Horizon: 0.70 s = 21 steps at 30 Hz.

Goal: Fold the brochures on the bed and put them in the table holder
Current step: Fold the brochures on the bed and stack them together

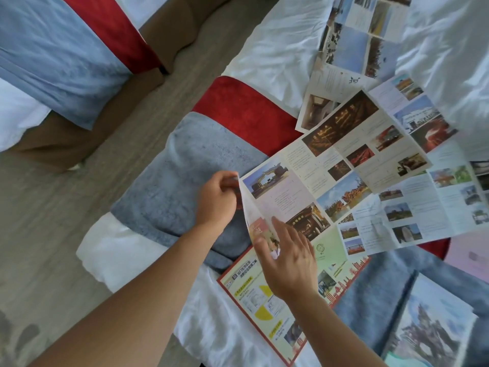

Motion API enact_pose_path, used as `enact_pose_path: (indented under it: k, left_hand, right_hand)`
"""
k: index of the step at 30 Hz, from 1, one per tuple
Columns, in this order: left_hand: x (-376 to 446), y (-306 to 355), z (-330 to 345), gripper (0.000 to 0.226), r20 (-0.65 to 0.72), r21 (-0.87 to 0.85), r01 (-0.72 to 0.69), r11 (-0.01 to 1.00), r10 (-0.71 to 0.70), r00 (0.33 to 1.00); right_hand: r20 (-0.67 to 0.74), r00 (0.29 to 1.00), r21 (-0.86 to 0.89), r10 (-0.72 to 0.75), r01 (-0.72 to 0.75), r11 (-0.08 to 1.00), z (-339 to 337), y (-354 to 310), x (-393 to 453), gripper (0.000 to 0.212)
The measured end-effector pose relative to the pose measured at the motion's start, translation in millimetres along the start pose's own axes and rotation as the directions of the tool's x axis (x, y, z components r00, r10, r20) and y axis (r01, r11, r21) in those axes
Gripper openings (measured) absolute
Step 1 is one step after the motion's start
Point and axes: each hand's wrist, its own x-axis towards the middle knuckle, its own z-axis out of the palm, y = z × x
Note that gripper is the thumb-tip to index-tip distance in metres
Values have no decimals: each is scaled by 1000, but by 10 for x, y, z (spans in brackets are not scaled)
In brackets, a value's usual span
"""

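Note:
Several unfolded brochures lie spread over the bed. The nearest photo brochure [296, 192] shows a gate, buildings and autumn trees. My left hand [218, 200] pinches its left panel at the top corner and lifts that panel upright along a crease. My right hand [287, 256] rests flat with spread fingers on the lower part of the same brochure, at the fold line. A red-bordered green and yellow brochure [254, 300] lies under my right wrist. No table holder is in view.
More open brochures [412, 207] cover the white duvet [277, 46] toward the right and far side. A grey and red bed runner [169, 197] crosses the bed foot. A second bed [53, 62] stands at the left across a strip of wood-look floor [53, 221].

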Motion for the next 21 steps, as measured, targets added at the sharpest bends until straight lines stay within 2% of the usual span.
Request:
enact_pose_path:
  k: [3,6,9,12,15,17,19,21]
  left_hand:
    - [124,8,79,12,141,242,-194,951,164,976]
    - [208,33,171,21,212,392,-306,868,238,948]
    - [290,31,222,12,200,494,-282,823,208,957]
    - [366,13,311,28,204,560,-250,790,161,966]
    - [376,1,429,46,188,570,-250,782,172,967]
    - [376,-13,515,48,184,579,-266,771,195,963]
    - [373,-13,600,45,191,596,-296,746,227,955]
    - [383,3,669,48,203,639,-312,703,237,950]
  right_hand:
    - [-29,999,-17,-38,37,999,-192,44,81,79]
    - [-59,998,18,28,-27,999,-381,115,175,73]
    - [-124,986,96,113,-101,990,-555,187,269,71]
    - [-207,973,118,101,-77,990,-656,299,342,65]
    - [-293,949,138,115,-77,987,-722,420,424,58]
    - [-341,929,150,146,-99,984,-747,496,468,49]
    - [-327,923,157,202,-158,975,-758,586,512,42]
    - [-228,951,58,209,-201,978,-743,699,526,46]
